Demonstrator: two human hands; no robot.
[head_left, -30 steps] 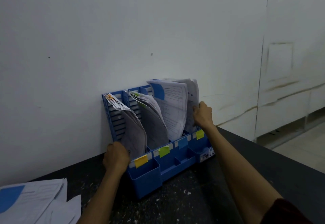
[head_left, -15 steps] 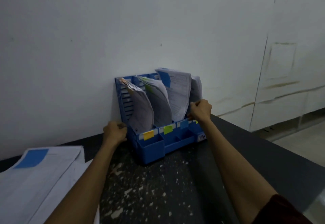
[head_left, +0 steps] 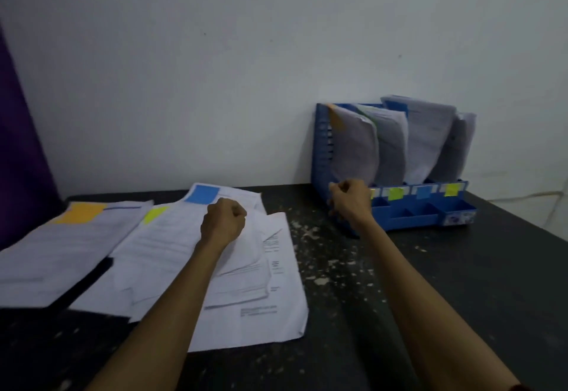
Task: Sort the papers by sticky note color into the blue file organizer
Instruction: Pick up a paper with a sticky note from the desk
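Note:
The blue file organizer stands against the wall at the right, its four slots filled with curved papers. Colour tabs mark its front: green, blue and yellow. Loose papers lie on the table at the left, one with an orange sticky note, one with a yellow-green note, one with a blue note. My left hand hovers as a fist over the blue-note sheet, holding nothing I can see. My right hand, fingers curled, is in front of the organizer's left front corner.
The dark table is speckled with white flecks, and its right edge runs diagonally at the far right. A white wall stands close behind everything. A purple curtain hangs at the far left.
Both hands have let go of the organizer. My left hand moved left over the loose papers; my right hand drew back to the organizer's front left corner. The view swung left.

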